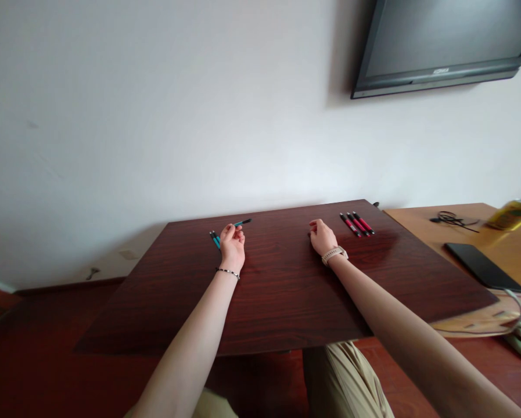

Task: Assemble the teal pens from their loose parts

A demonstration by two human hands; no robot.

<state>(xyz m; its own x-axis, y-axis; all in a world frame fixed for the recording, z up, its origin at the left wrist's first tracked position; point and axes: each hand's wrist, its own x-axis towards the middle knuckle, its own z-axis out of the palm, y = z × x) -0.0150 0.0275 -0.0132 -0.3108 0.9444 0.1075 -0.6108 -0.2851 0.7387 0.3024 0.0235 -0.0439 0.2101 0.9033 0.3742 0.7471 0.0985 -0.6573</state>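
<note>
My left hand (233, 244), with a dark beaded bracelet at the wrist, is closed on a teal pen (243, 222) whose black end points right. Two more teal pens (215, 238) lie on the table beside that hand, partly hidden by it. Over the middle right of the tabletop is my right hand (322, 237), with a light watch band. Its fingers are curled, and a small dark bit shows at its left edge; what it holds, if anything, is hidden. Red and black pens (356, 224) lie in a row to the right of this hand.
The dark wood table (277, 307) stands against a white wall. On a lighter wooden table (510, 255) at right are a black phone-like slab (482, 266), a white cable, a coiled black cord (454, 219) and a yellow can (513, 215). A television (443, 46) hangs above.
</note>
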